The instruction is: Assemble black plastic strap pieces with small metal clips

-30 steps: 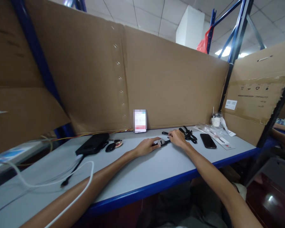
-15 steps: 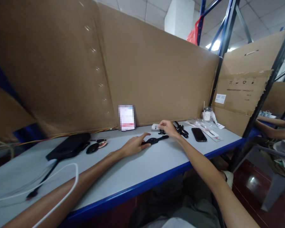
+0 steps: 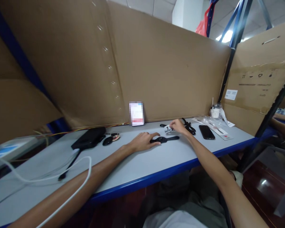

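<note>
A black wristwatch (image 3: 162, 139) lies on the grey table with its strap stretched out to the right. My left hand (image 3: 142, 141) rests at its left end, thumb and forefinger apart on either side of the strap. Just beyond the watch, my right hand (image 3: 179, 126) pinches a small white piece (image 3: 167, 129) with dark marks and a shiny lower edge; its exact kind is unclear. Behind my right wrist lies a bundle of black straps (image 3: 190, 129), partly covered by the hand. A small black item (image 3: 163, 125) shows left of the white piece.
A lit phone (image 3: 136, 114) leans against the cardboard wall (image 3: 166, 72). Another phone (image 3: 206, 132) lies on the right, near clear plastic packaging (image 3: 210, 123) and a cup (image 3: 215, 111). Leftward are a black case (image 3: 89, 138), a dark oval object (image 3: 107, 141) and a white cable (image 3: 89, 167).
My view has turned left, so everything appears further right. The white piece in my right hand has tilted and come slightly closer to the watch. My left hand stays beside the strap.
</note>
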Available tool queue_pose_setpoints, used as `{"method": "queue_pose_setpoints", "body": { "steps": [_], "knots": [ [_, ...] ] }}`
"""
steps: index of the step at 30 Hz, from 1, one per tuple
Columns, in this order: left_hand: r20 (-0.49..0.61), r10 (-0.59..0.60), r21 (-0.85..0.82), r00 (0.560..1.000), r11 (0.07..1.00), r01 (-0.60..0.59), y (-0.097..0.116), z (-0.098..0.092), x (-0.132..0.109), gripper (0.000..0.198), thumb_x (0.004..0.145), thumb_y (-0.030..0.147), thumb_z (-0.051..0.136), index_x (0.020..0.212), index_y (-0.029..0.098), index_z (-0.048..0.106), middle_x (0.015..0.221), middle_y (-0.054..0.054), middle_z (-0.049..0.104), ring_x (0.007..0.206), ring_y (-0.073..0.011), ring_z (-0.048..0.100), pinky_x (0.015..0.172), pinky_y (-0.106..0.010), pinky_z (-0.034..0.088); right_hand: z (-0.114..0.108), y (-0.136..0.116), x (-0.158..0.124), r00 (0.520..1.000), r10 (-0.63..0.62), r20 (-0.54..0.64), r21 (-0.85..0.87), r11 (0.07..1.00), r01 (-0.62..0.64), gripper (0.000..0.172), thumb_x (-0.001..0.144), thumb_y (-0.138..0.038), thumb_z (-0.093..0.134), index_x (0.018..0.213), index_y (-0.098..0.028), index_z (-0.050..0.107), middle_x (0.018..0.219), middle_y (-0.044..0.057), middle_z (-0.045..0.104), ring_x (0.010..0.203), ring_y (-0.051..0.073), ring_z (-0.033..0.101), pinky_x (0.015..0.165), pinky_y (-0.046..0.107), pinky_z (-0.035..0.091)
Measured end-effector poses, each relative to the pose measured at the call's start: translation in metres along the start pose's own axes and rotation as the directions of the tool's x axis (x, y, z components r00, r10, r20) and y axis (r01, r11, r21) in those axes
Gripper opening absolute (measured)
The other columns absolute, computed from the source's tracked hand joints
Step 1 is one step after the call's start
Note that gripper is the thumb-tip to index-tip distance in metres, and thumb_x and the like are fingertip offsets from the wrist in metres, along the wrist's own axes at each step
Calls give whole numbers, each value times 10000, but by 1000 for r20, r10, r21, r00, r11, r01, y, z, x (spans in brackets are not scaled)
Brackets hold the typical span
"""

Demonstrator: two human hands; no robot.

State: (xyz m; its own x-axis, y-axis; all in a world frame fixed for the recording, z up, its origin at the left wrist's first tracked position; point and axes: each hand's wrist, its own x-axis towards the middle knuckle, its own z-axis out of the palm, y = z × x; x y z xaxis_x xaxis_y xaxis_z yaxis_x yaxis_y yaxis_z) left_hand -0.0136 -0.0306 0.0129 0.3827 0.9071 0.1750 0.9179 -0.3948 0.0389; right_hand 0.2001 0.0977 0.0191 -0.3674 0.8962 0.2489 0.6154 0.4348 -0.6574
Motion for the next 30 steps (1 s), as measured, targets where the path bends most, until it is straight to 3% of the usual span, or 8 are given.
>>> {"method": "queue_pose_setpoints", "body": {
  "steps": [3,6,8,13,16,19,24,30],
  "knots": [
    [-20,-22,6,1000,1000,22,1,-1,-1,733,885,750,413,1363,229,607,805,-93,739,791,-285,690,771,-360,445,-1,-8,-5,997,-39,68,48,998,36,221,950,-220,564,958,-163,777,833,51,780,686,135,677,638,214,474],
    [-21,-37,20,999,999,37,3,-2,-2,743,886,755,398,1369,224,593,788,-94,730,780,-290,684,766,-366,443,-15,-7,-10,985,-27,-170,-194,981,-7,226,954,-227,562,1011,-210,780,944,87,787,854,185,710,732,249,486],
    [-13,-51,40,999,998,52,3,-1,-1,734,898,746,381,1369,224,591,805,-102,733,794,-296,685,758,-367,438,-25,-2,-14,969,-17,-248,-358,931,-75,230,929,-190,574,1009,-222,787,1017,123,779,965,232,711,795,285,483],
    [-66,-134,58,989,989,138,-4,4,5,669,914,702,405,1290,203,642,966,-147,735,887,-306,678,785,-380,440,-37,3,-21,998,54,-27,-552,831,-60,243,863,-138,621,1049,-137,777,1122,227,741,1070,318,698,847,342,481],
    [-143,-176,100,974,976,191,-14,8,9,579,927,640,446,1210,188,673,1115,-169,694,1029,-320,635,840,-398,452,-36,3,-21,990,128,57,-595,801,-69,306,866,-122,608,1141,-120,742,1207,231,713,1133,313,678,870,331,481],
    [-197,-204,169,959,956,238,-21,11,11,487,955,525,464,1216,167,666,1165,-180,658,1158,-328,563,917,-415,445,-36,5,-15,976,204,79,-592,797,-118,327,865,-168,643,1180,-127,720,1232,199,711,1139,296,677,854,304,493],
    [-186,-246,151,951,949,275,-24,8,9,454,953,472,469,1201,167,696,1171,-192,653,1184,-356,535,936,-450,440,-36,11,-8,969,233,87,-585,799,-139,379,896,-218,620,1258,-124,686,1273,192,696,1134,284,684,835,287,502],
    [-63,-261,30,963,964,263,-27,-2,7,397,939,446,478,1163,217,711,1080,-143,724,994,-297,660,794,-379,462,-31,11,-9,975,224,2,-578,795,-182,348,937,-231,572,1250,-139,693,1259,199,701,1170,291,671,895,316,493]
  ]
}}
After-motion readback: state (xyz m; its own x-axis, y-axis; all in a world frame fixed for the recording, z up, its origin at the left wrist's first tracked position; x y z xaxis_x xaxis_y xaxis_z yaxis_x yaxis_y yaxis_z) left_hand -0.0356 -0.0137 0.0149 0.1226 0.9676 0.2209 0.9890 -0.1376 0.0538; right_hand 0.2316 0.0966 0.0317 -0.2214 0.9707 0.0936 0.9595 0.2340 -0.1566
